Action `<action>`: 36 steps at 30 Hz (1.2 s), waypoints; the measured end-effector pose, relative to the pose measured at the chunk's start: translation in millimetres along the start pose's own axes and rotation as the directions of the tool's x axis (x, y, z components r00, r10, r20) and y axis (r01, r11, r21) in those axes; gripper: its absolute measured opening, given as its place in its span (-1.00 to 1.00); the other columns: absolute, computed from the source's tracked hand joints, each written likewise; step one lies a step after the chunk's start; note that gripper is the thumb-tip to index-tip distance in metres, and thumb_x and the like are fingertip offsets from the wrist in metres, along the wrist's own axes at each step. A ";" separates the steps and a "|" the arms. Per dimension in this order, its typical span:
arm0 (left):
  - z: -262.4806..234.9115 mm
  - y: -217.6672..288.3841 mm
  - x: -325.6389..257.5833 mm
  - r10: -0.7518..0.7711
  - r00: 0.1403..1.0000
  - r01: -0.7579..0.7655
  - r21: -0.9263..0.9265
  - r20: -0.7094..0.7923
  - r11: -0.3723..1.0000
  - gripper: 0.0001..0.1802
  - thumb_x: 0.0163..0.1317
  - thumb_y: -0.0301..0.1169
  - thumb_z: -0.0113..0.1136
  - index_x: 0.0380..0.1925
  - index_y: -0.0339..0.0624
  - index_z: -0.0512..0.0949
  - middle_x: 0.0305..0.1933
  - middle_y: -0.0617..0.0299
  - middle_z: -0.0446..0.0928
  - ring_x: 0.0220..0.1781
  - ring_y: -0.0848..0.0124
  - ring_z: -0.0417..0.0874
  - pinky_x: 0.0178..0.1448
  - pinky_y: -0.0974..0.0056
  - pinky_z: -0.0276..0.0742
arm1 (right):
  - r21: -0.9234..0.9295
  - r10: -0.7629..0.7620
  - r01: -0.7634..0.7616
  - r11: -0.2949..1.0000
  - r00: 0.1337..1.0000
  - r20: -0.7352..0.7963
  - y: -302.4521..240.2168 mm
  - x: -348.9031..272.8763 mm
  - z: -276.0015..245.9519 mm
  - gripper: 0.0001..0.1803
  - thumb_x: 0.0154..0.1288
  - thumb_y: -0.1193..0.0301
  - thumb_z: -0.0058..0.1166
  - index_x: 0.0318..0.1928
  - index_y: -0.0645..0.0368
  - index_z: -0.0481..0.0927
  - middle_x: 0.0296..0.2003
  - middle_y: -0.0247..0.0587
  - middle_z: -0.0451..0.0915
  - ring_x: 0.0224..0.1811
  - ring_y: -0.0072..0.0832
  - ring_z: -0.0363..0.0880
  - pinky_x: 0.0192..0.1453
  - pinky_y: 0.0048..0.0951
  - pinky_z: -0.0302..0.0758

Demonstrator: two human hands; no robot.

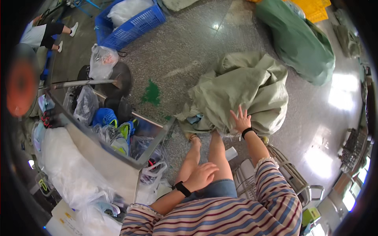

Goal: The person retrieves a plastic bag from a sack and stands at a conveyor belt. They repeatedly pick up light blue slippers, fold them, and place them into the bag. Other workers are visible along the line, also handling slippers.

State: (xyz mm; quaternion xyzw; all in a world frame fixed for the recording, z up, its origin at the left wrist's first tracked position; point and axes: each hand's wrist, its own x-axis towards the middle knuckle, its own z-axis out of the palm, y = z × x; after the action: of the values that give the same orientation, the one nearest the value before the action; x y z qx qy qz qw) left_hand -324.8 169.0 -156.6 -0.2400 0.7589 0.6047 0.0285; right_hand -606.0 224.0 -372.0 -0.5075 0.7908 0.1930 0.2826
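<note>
- Floor [185, 43]: grey, speckled and glossy, marked by a green patch [151, 94]; bright light is reflected toward its right edge.
- Metal-edged stand [106, 155]: set along the floor's left side, with pale plastic wrapping [65, 155] heaped against it.
- Olive sack [232, 88]: slumped and creased at mid-floor, directly before the wearer's legs [220, 153].
- Green sack [301, 45]: laid toward the floor's upper right, a yellow crate [315, 11] being seen beyond it.
- Blue crate [132, 25]: placed toward the floor's upper left, filled with white plastic.
- Shoes [104, 117]: blue and green, gathered near the stand's right corner.
- Right hand [241, 122]: spread wide over the olive sack's near side; nothing is gripped.
- Left hand [201, 177]: held above the thigh, fingers loosely extended, nothing seen gripped.
</note>
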 end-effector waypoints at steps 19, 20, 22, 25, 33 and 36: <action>-37.1 -44.2 275.7 -0.282 0.946 0.082 0.727 0.158 0.682 -0.39 0.13 -0.30 0.00 0.24 -0.11 0.23 0.28 0.01 0.26 0.33 0.17 0.23 0.36 0.02 0.11 | 0.944 -0.224 -0.199 -0.264 0.964 0.141 221.1 -192.1 -202.3 -0.30 -0.06 0.67 0.19 0.19 0.31 0.30 0.06 -0.09 0.45 0.12 -0.34 0.41 0.24 -0.32 0.32; -56.4 -19.6 286.6 -0.256 0.960 0.094 0.728 0.114 0.679 -0.39 0.14 -0.31 -0.02 0.25 -0.11 0.23 0.28 0.01 0.27 0.33 0.17 0.23 0.37 0.02 0.09 | 0.983 0.019 -0.173 -0.056 0.985 0.174 283.1 -219.7 -190.0 -0.34 -0.03 0.65 0.20 0.16 0.27 0.34 0.06 -0.11 0.44 0.03 -0.38 0.48 0.11 -0.33 0.45; -83.4 17.7 307.2 -0.163 0.985 0.069 0.745 0.054 0.664 -0.40 0.16 -0.33 -0.05 0.26 -0.09 0.22 0.28 0.02 0.28 0.33 0.18 0.23 0.39 0.02 0.05 | 0.941 0.249 -0.304 0.150 0.933 0.261 351.5 -235.9 -216.3 -0.53 0.09 0.59 0.13 0.07 0.24 0.41 -0.06 -0.12 0.51 -0.15 -0.45 0.55 -0.15 -0.38 0.57; -91.6 25.3 353.0 0.232 0.970 -0.175 0.884 0.078 0.433 -0.41 0.17 -0.34 -0.07 0.26 -0.08 0.24 0.25 0.04 0.32 0.33 0.18 0.25 0.41 -0.02 -0.02 | 0.279 0.632 -0.570 0.773 0.652 -0.419 413.5 -224.5 -201.1 -0.54 0.08 0.55 0.08 0.06 0.07 0.43 -0.06 -0.12 0.45 -0.11 -0.40 0.50 -0.25 -0.41 0.58; -66.6 -7.8 398.1 0.219 0.968 -0.167 0.967 0.124 0.191 -0.47 0.01 -0.24 0.18 0.07 0.05 0.46 0.12 0.09 0.40 0.35 -0.05 0.12 0.41 -0.21 -0.24 | 0.142 -0.175 0.327 0.934 0.767 -0.617 168.1 -6.8 -106.0 -0.70 0.10 0.51 -0.08 -0.10 0.17 0.50 -0.10 -0.05 0.55 0.02 -0.20 0.47 0.04 -0.23 0.44; -60.0 -42.9 406.3 0.048 0.993 -0.115 0.980 0.109 0.161 -0.53 0.01 -0.21 0.20 0.00 0.05 0.53 0.14 0.05 0.38 0.37 -0.08 0.08 0.42 -0.20 -0.34 | 0.363 0.152 -0.154 0.919 0.988 0.034 191.9 48.8 -65.5 -0.61 0.08 0.43 0.02 -0.02 0.22 0.44 -0.08 0.04 0.51 0.06 -0.08 0.42 0.10 -0.15 0.39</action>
State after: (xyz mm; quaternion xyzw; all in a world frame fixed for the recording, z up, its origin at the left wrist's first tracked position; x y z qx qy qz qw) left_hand -651.7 -27.4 -314.8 -0.1079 0.9804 -0.0215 0.1637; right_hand -813.3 230.2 -349.7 -0.3825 0.8492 0.0657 0.3581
